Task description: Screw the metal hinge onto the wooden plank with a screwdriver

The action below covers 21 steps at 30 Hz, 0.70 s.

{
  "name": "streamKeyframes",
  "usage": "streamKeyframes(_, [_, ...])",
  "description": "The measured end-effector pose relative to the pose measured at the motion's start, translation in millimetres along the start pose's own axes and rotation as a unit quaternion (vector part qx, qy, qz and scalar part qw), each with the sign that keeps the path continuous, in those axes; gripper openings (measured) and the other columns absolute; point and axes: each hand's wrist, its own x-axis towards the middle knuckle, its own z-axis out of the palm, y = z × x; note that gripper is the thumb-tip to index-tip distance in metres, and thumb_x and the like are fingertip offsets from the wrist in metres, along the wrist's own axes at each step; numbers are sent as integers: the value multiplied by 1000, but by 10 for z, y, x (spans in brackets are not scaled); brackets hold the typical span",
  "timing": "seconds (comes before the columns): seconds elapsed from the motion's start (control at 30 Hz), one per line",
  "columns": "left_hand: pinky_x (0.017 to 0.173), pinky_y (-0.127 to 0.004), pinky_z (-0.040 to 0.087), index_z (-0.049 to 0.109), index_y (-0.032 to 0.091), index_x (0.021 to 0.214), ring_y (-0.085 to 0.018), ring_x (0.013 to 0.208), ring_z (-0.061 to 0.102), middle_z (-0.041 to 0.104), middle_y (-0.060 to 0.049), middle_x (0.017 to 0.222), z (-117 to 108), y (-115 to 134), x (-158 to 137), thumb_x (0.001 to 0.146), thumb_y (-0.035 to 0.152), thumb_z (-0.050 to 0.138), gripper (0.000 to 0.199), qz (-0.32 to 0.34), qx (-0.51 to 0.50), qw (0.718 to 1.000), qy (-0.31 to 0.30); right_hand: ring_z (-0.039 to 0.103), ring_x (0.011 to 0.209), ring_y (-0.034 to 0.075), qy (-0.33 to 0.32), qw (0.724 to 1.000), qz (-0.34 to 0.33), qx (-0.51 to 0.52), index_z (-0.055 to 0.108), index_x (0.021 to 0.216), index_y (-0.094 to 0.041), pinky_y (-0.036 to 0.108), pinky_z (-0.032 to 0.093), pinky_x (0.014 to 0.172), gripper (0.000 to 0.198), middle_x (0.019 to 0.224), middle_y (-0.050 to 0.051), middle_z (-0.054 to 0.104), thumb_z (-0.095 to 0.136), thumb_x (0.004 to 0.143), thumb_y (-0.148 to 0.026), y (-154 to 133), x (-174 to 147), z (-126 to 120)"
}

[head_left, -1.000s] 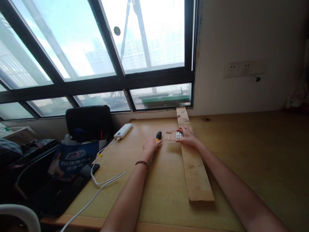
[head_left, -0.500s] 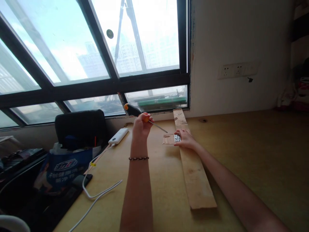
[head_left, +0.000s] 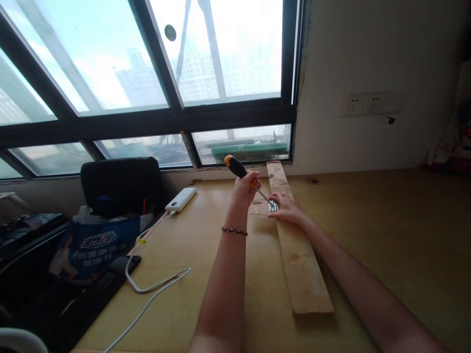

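My left hand (head_left: 247,189) is closed around a screwdriver (head_left: 236,166) with a black and orange handle. Its thin shaft slants down to the right, and the tip is at a small silvery plate with dark marks (head_left: 273,206); whether it sits in a screw is too small to tell. My right hand (head_left: 289,208) grips that plate between thumb and fingers. Under the plate, a short thin wood piece (head_left: 259,207) lies across a long wooden board (head_left: 303,267) and juts out to its left.
The board lies lengthwise on the wooden table (head_left: 386,255). A white power bank (head_left: 181,199) with a white cable (head_left: 158,289) is at the left. Beyond the table's left edge are a black chair (head_left: 119,184) and a blue bag (head_left: 97,245). A window and wall sockets (head_left: 371,104) stand behind.
My left hand has moved right with the screwdriver, bringing its tip from over the short wood piece to the silvery plate. My right hand keeps its hold. The view has shifted slightly.
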Motion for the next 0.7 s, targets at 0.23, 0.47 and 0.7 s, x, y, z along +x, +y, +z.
streamKeyframes(0.23, [41,-18,26,37,16,55,-3,39,36,38,7,43,94,-86,-21,57,8,62,26,15,43,999,-5,48,103,25,-3,1000,2,0,52,107,-21,37,35,88,65,109,6,57,73,51,-47,-2,4,-2])
streamKeyframes(0.47, [40,-18,26,36,16,54,-3,38,35,35,8,42,160,-103,-42,56,6,60,26,27,64,998,9,48,103,25,-6,1000,3,13,52,106,-22,38,36,87,63,107,5,59,74,51,-46,-19,-3,-16])
streamKeyframes(0.7, [41,-18,26,37,16,55,-3,39,36,34,8,43,189,-115,-45,55,6,62,27,21,65,997,20,48,103,25,-3,1000,2,12,52,106,-22,38,36,88,64,107,5,59,74,51,-46,-10,1,-12])
